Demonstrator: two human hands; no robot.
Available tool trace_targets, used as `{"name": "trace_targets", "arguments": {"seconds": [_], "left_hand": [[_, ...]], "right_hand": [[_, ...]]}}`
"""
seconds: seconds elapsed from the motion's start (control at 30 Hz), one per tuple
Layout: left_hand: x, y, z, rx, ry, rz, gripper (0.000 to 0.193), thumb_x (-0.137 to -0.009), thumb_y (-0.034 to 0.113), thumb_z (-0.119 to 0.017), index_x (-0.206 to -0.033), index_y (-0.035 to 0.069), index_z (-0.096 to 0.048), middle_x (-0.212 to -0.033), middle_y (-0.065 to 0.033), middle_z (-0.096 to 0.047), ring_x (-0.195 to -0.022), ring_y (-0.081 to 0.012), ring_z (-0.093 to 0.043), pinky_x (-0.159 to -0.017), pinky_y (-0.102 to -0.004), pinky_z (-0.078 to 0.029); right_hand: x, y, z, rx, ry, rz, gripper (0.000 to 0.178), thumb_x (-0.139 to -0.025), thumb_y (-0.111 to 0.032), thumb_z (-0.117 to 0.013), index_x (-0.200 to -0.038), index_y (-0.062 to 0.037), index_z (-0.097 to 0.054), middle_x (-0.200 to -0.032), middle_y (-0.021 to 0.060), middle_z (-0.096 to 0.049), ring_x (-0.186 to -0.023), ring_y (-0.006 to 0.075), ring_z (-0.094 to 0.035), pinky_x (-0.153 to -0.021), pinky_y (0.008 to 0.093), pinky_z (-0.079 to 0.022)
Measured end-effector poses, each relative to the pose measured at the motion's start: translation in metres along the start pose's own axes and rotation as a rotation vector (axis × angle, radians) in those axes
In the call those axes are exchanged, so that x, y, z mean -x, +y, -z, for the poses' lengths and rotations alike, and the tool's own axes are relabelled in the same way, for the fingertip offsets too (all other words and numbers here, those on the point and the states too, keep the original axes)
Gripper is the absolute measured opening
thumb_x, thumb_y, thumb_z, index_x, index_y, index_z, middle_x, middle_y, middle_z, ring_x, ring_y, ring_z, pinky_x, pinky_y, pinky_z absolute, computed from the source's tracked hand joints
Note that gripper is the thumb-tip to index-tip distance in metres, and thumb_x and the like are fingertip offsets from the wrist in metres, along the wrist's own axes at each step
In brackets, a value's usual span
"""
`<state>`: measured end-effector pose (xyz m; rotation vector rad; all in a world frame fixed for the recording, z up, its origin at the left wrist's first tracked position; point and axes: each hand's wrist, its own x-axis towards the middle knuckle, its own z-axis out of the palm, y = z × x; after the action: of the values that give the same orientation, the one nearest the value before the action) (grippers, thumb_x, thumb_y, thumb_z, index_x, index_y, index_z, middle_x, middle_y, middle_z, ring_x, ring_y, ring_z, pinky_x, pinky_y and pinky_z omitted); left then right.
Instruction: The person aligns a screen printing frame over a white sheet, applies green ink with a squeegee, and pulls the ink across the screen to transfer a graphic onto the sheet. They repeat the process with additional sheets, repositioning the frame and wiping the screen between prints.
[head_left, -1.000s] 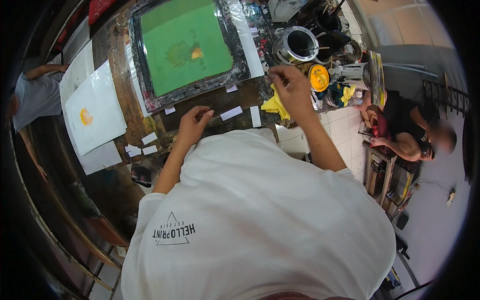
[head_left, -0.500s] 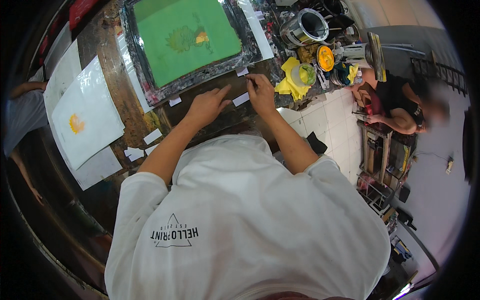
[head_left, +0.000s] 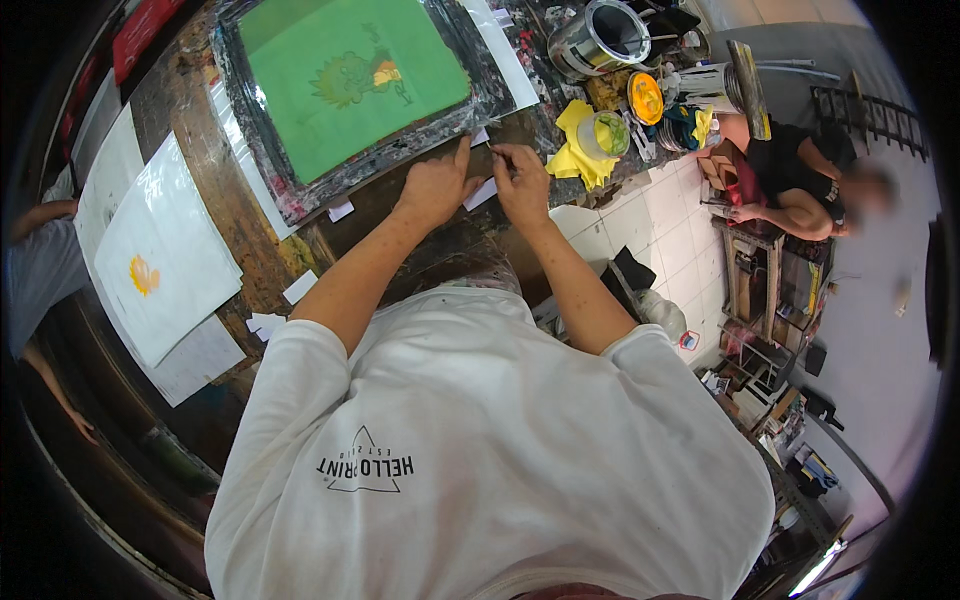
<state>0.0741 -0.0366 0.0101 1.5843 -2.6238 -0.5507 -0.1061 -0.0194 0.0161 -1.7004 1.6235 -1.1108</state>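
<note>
Left hand (head_left: 436,190), index and thumb apart, beside screen frame (head_left: 385,156); right hand (head_left: 520,185), hold unclear; shirt (head_left: 500,430) bears black lettering (head_left: 366,467).

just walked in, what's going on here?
A person is leaning over a stained worktable, both hands by the near edge of a green screen in a dark frame. The left hand has its index finger at that edge. The right hand is just beside it, fingertips close together; can't tell if it holds anything. A white paper slip lies between the hands. White sheets are to the left; a yellow cloth is to the right.
</note>
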Motion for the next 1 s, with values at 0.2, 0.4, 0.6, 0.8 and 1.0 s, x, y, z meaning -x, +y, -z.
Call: {"name": "trace_targets", "arguments": {"seconds": [0.2, 0.4, 0.6, 0.8, 1.0], "left_hand": [[-0.005, -0.007, -0.009, 0.132, 0.079, -0.041, 0.076, -0.106, 0.046, -0.060, -0.159, -0.004, -0.040, -0.087, -0.0188, -0.075, -0.075, -0.0347, -0.076, -0.063, -0.0446, -0.061], [-0.008, -0.001, -0.009, 0.064, 0.008, -0.008, 0.069, -0.109, 0.041, -0.056, -0.159, -0.003, -0.039, -0.085, -0.0215, -0.074, -0.073, -0.0367, -0.076, -0.063, -0.0457, -0.062], [-0.010, -0.004, -0.018, 0.041, 0.006, -0.001, 0.067, -0.109, 0.037, -0.055, -0.161, -0.001, -0.036, -0.083, -0.0202, -0.075, -0.071, -0.0374, -0.076, -0.062, -0.0462, -0.063], [-0.013, -0.006, -0.009, 0.008, -0.094, 0.023, 0.064, -0.109, 0.033, -0.056, -0.163, 0.004, -0.036, -0.084, -0.0167, -0.077, -0.072, -0.0350, -0.078, -0.063, -0.0451, -0.064], [-0.004, -0.010, -0.013, 0.041, -0.009, 0.010, 0.066, -0.108, 0.033, -0.058, -0.164, 0.005, -0.036, -0.081, -0.0173, -0.074, -0.071, -0.0362, -0.076, -0.063, -0.0472, -0.062]], "right_hand": [[-0.005, 0.002, -0.010, -0.009, -0.018, 0.030, 0.017, -0.096, 0.000, -0.067, -0.111, 0.0006, -0.072, -0.104, 0.0186, -0.070, -0.091, 0.0367, -0.071, -0.079, 0.0416, -0.058], [-0.011, 0.002, -0.015, 0.031, 0.004, 0.037, 0.017, -0.095, -0.001, -0.067, -0.111, 0.0003, -0.072, -0.105, 0.0183, -0.070, -0.092, 0.0365, -0.071, -0.079, 0.0416, -0.057], [-0.011, 0.005, -0.014, 0.021, 0.044, 0.054, 0.017, -0.095, 0.000, -0.068, -0.111, -0.0002, -0.072, -0.104, 0.0179, -0.070, -0.091, 0.0362, -0.071, -0.079, 0.0413, -0.058], [-0.011, 0.001, -0.012, 0.012, 0.039, 0.090, 0.017, -0.095, 0.001, -0.067, -0.111, -0.0003, -0.072, -0.103, 0.0180, -0.070, -0.092, 0.0361, -0.071, -0.079, 0.0413, -0.057], [-0.011, 0.001, -0.013, 0.024, 0.000, 0.040, 0.016, -0.096, 0.000, -0.067, -0.111, -0.0003, -0.072, -0.103, 0.0181, -0.070, -0.092, 0.0361, -0.071, -0.079, 0.0412, -0.057]]}}
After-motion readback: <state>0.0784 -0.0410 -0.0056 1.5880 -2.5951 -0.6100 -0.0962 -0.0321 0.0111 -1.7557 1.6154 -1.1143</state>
